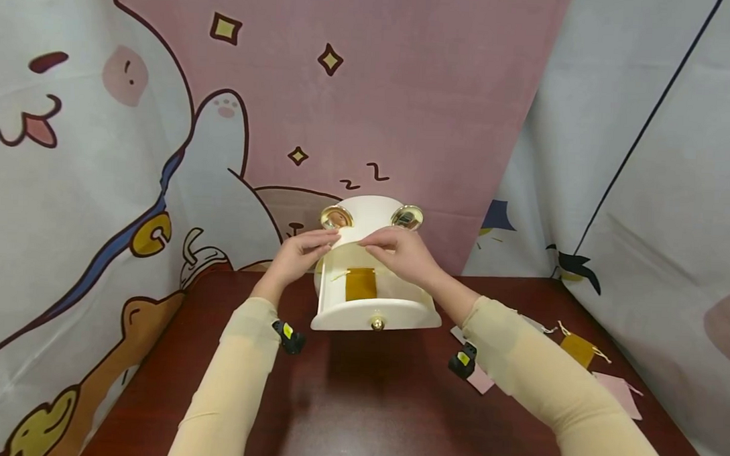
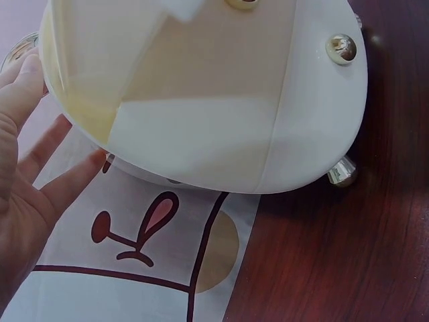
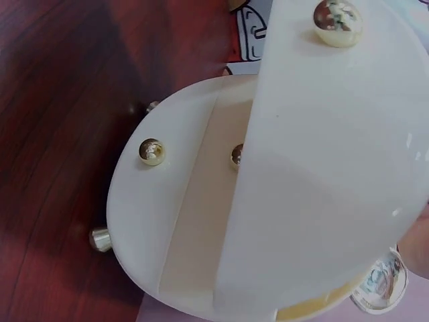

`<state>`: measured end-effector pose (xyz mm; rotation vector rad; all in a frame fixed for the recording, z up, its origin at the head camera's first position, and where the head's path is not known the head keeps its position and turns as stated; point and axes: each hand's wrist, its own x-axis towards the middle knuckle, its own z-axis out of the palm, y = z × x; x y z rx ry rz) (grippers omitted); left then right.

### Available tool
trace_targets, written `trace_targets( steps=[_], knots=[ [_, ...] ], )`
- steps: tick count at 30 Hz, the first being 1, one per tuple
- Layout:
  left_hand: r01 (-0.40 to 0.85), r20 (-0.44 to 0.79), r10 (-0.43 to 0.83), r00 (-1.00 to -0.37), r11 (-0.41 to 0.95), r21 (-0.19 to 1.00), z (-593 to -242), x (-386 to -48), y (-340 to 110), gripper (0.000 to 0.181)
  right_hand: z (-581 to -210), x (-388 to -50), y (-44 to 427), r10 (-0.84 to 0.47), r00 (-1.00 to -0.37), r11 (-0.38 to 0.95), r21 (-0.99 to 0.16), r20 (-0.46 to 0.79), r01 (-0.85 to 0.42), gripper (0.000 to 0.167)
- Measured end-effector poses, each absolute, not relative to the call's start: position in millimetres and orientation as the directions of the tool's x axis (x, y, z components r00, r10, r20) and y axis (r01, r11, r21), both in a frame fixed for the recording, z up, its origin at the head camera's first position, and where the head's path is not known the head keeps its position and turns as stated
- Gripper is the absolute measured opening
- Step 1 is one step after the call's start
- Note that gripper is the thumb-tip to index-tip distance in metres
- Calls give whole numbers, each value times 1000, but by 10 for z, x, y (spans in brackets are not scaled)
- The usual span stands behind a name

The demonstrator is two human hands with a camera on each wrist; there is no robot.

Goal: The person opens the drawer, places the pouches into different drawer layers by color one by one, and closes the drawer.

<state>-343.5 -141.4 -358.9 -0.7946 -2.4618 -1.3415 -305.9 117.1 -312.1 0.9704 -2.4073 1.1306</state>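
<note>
Head view, logged from my remote seat: white box [image 1: 371, 211] at frame centre, upper drawer [image 1: 344, 316] standing open toward the lower edge, mustard pouch [image 1: 361, 284] lying inside it. Left hand [image 1: 293, 258], left of centre: fingers spread; whether the tips pinch anything, I cannot tell. Right hand [image 1: 407, 258], right of centre: fingertips converge, grip hidden from me. Risk, as I judge it: leaning on the overhanging drawer could tip the box; a careless knuckle could shove the pouch askew.
</note>
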Motion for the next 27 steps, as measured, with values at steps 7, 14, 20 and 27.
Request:
trace_targets(
  steps=[7,14,20,27],
  knots=[
    [569,444,360,-820,437,696,-3604,-3447,-1402,30,-3146,-2966,1475,-420,-727,478,-548,544,-686,19],
    [549,432,342,-834,445,708,-3592,-3429,-1409,31,-3205,-2828,1860,-389,-787,454,-643,480,-617,25],
    [546,428,343,-836,446,709,-3585,-3423,-1411,31,-3289,-2770,2202,-332,-832,427,-716,444,-552,29],
    [554,432,353,-830,427,715,-3585,-3429,-1412,31,-3413,-2693,2597,-275,-871,509,-706,408,-492,37]
  ],
)
